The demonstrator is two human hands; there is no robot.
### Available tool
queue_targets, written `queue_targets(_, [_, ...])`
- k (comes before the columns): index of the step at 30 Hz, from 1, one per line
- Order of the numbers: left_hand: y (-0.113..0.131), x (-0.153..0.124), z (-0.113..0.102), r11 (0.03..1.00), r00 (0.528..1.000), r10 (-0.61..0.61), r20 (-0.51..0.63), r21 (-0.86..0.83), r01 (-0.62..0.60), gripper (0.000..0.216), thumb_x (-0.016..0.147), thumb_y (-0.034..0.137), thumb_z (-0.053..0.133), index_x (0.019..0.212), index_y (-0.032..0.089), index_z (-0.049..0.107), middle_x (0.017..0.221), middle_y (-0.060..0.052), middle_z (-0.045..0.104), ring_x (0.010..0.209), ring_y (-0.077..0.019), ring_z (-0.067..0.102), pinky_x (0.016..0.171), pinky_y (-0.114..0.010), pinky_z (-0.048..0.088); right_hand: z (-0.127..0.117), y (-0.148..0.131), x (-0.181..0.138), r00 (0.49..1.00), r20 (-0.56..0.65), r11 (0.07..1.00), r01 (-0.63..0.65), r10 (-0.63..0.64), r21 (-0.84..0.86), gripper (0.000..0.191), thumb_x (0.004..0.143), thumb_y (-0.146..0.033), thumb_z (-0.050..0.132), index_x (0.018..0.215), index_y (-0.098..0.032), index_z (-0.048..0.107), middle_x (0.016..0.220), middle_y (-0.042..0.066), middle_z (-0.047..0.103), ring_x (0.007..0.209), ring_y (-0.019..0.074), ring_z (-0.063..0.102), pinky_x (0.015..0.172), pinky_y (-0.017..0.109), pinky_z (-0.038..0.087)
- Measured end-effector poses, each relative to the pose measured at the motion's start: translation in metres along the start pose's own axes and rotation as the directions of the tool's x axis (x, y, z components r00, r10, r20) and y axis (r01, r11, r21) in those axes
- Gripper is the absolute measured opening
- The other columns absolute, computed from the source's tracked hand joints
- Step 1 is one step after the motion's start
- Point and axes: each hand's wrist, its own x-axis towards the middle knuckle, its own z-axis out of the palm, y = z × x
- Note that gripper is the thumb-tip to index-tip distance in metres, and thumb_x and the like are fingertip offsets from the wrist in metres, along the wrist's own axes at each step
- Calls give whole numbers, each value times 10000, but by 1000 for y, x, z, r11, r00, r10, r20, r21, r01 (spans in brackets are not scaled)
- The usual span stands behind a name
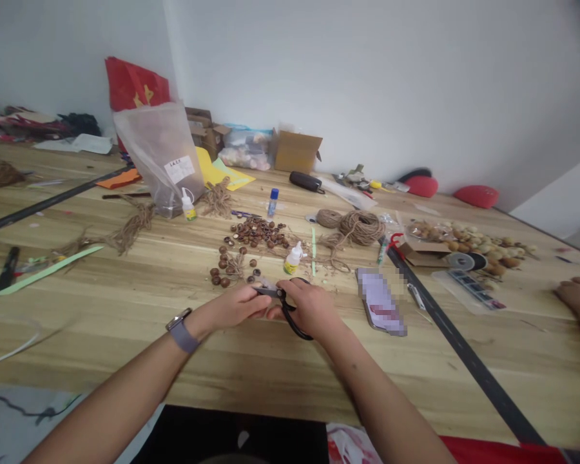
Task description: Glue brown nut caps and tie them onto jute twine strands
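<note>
Black-handled scissors (289,312) are in my right hand (314,306), its fingers wrapped around the handle loops. Their blades point left, up against my left hand (236,308), which is closed in a pinch. Whatever lies between those fingers is too small and covered to name; something pale shows just behind the blades. Just beyond my hands stands a small white glue bottle (294,258) with a yellow label. Brown nut shells (261,233) lie in a pile behind it, and several rounder ones (222,264) are scattered closer to my left hand.
Twine balls (362,227) lie behind on the right, with a phone (381,301) nearer. A dark strip (459,348) crosses the table beyond the phone. At the far right rests another person's hand (577,299). A tall mesh bag (157,154) and second glue bottle (188,205) stand back left.
</note>
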Motion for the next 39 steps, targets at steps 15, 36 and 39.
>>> queue_targets(15, [-5,7,20,990,944,86,-317,136,-45,326,932,417,296,698,226,419,720,-23,536,773,-190,525,764,-326,431,7,-16,0,981,-102,987,-163,163,10,444,842,-501,596,1185,-221,556,1047,104,612,910,237,644,677,281,448])
queue_targets(36, [-2,6,28,980,885,100,-455,197,-9,322,926,404,252,717,229,425,663,-23,530,712,-200,532,689,-335,429,8,-15,0,971,-182,988,-152,154,26,525,841,-485,606,1256,-174,527,1055,128,620,924,250,633,713,291,450])
queue_targets(39, [-2,5,29,975,885,126,-447,219,-28,322,935,402,255,754,223,452,684,-35,564,719,-203,553,682,-330,441,6,-15,0,976,-168,990,-142,142,10,474,859,-470,586,1239,-190,544,1035,118,620,905,243,639,695,285,448])
